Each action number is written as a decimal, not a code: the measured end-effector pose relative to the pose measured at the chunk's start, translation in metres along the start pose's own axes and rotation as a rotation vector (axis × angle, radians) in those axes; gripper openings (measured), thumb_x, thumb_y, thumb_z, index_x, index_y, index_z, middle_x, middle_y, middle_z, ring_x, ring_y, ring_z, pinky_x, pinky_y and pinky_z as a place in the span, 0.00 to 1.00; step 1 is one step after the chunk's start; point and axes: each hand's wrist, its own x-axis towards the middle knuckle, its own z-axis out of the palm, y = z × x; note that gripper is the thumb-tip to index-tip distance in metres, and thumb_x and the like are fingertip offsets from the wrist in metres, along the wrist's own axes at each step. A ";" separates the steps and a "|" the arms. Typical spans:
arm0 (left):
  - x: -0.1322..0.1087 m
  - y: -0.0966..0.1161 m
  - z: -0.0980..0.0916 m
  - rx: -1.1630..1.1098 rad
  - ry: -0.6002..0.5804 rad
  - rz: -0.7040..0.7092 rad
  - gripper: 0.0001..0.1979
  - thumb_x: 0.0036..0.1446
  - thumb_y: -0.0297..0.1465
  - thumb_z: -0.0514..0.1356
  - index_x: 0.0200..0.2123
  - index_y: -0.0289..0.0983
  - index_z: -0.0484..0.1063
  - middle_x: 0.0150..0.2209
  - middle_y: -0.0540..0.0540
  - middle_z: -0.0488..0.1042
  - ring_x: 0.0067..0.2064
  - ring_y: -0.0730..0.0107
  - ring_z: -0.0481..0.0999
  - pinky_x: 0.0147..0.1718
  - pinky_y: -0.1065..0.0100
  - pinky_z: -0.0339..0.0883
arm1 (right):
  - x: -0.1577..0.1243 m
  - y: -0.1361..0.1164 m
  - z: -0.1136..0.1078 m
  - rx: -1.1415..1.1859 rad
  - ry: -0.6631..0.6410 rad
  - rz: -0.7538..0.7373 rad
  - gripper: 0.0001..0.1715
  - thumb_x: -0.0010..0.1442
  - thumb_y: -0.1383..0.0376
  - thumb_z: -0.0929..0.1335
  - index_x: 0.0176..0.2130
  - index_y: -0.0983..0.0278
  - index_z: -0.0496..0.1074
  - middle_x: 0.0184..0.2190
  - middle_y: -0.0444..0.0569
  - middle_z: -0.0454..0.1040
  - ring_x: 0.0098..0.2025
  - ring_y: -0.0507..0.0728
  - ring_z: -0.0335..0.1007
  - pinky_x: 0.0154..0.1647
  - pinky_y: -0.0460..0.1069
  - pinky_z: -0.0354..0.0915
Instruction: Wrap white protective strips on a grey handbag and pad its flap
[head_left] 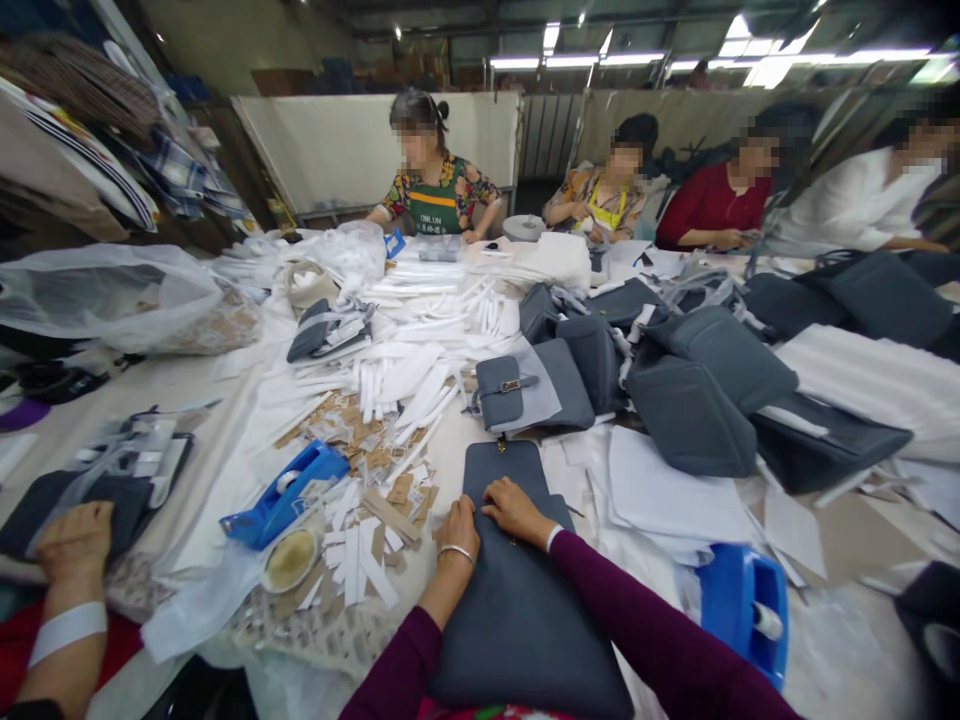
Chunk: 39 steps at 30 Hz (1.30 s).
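Observation:
A dark grey-blue bag [525, 640] lies flat before me, its narrower flap stretched away from me with a small gold clasp at the far end. My left hand [456, 545], a bracelet on its wrist, is closed at the left edge of the bag just below the flap. Close beside it, my right hand [519, 512] has its fingers bent down onto the bag's surface near the flap. What lies under the fingertips of either hand is hidden. Just beyond the flap lies a finished-looking small bag [500, 392] with a gold buckle.
Blue tape dispensers [289, 495] [739, 610] stand left and right. A small bowl of yellowish paste [291, 560] sits near paper strips [360, 565]. Dark bags [690, 420] pile at right. A co-worker's hand [75, 530] rests on another bag; several people sit across the table.

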 end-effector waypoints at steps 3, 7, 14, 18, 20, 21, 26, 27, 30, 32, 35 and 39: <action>0.002 0.004 -0.002 0.045 0.013 0.009 0.16 0.58 0.20 0.42 0.43 0.36 0.64 0.42 0.41 0.70 0.43 0.62 0.70 0.40 0.64 0.63 | -0.006 0.005 0.006 0.029 0.041 0.065 0.05 0.58 0.65 0.65 0.36 0.63 0.69 0.35 0.48 0.71 0.42 0.56 0.63 0.44 0.50 0.57; 0.000 0.022 -0.006 0.160 0.076 0.071 0.17 0.57 0.20 0.43 0.44 0.32 0.67 0.49 0.35 0.66 0.52 0.55 0.64 0.49 0.56 0.58 | -0.008 0.010 0.010 0.053 0.065 0.083 0.04 0.57 0.69 0.65 0.36 0.63 0.67 0.35 0.47 0.71 0.41 0.55 0.63 0.43 0.49 0.55; -0.020 0.034 0.031 0.101 0.003 0.324 0.29 0.57 0.32 0.50 0.61 0.27 0.51 0.62 0.34 0.52 0.63 0.55 0.50 0.58 0.55 0.49 | -0.005 0.013 0.005 0.070 0.047 0.148 0.17 0.55 0.75 0.61 0.45 0.65 0.66 0.35 0.49 0.71 0.39 0.55 0.64 0.41 0.48 0.56; -0.018 0.020 0.048 0.182 0.056 0.419 0.27 0.60 0.35 0.44 0.61 0.32 0.53 0.63 0.39 0.52 0.64 0.56 0.48 0.59 0.53 0.48 | -0.039 0.015 -0.001 -0.114 0.082 0.079 0.23 0.58 0.72 0.60 0.53 0.63 0.63 0.49 0.54 0.68 0.50 0.59 0.61 0.50 0.52 0.54; -0.016 0.016 0.051 0.192 0.076 0.439 0.27 0.60 0.37 0.44 0.62 0.35 0.52 0.64 0.42 0.51 0.64 0.57 0.47 0.59 0.53 0.47 | -0.063 0.017 -0.002 -0.194 0.098 0.063 0.23 0.62 0.65 0.60 0.56 0.60 0.62 0.55 0.53 0.64 0.56 0.62 0.56 0.56 0.58 0.47; -0.016 0.016 0.052 0.192 0.088 0.439 0.27 0.60 0.37 0.44 0.62 0.38 0.51 0.64 0.43 0.50 0.65 0.57 0.46 0.59 0.52 0.47 | -0.073 0.018 -0.002 -0.216 0.101 0.071 0.23 0.63 0.61 0.59 0.57 0.58 0.61 0.57 0.52 0.62 0.58 0.63 0.53 0.58 0.61 0.43; -0.017 0.021 0.057 0.201 0.114 0.392 0.27 0.60 0.39 0.45 0.63 0.43 0.49 0.65 0.45 0.48 0.65 0.51 0.43 0.59 0.47 0.43 | -0.096 0.025 0.000 -0.237 0.101 0.151 0.26 0.64 0.54 0.56 0.60 0.52 0.55 0.61 0.46 0.57 0.63 0.63 0.44 0.59 0.65 0.38; -0.018 0.023 0.057 0.205 0.112 0.381 0.27 0.60 0.40 0.45 0.63 0.43 0.49 0.65 0.45 0.48 0.65 0.50 0.43 0.59 0.46 0.43 | -0.096 0.027 0.001 -0.230 0.099 0.149 0.26 0.64 0.55 0.55 0.60 0.52 0.55 0.61 0.46 0.57 0.63 0.63 0.44 0.59 0.64 0.39; -0.016 0.028 0.058 0.224 0.097 0.350 0.27 0.60 0.40 0.45 0.62 0.43 0.51 0.65 0.44 0.49 0.64 0.47 0.43 0.58 0.44 0.42 | -0.092 0.031 0.003 -0.205 0.097 0.135 0.26 0.64 0.56 0.56 0.60 0.51 0.55 0.61 0.45 0.56 0.63 0.62 0.44 0.60 0.63 0.38; -0.016 0.031 0.056 0.242 0.086 0.334 0.27 0.59 0.40 0.46 0.62 0.45 0.51 0.65 0.44 0.49 0.64 0.45 0.44 0.58 0.43 0.41 | -0.091 0.033 0.004 -0.182 0.102 0.138 0.26 0.64 0.56 0.56 0.60 0.51 0.55 0.62 0.44 0.55 0.63 0.62 0.44 0.60 0.64 0.37; -0.016 0.034 0.051 0.270 0.063 0.329 0.26 0.59 0.37 0.46 0.61 0.48 0.51 0.65 0.47 0.49 0.64 0.45 0.45 0.58 0.42 0.40 | -0.094 0.034 0.002 -0.132 0.113 0.142 0.26 0.64 0.55 0.56 0.60 0.50 0.54 0.62 0.42 0.55 0.64 0.62 0.42 0.60 0.64 0.36; -0.017 0.037 0.042 0.322 -0.014 0.409 0.27 0.59 0.32 0.43 0.62 0.48 0.48 0.65 0.52 0.46 0.65 0.53 0.42 0.57 0.39 0.38 | -0.100 0.032 -0.004 -0.076 0.147 0.140 0.26 0.64 0.55 0.55 0.61 0.51 0.54 0.62 0.41 0.54 0.64 0.61 0.41 0.61 0.64 0.34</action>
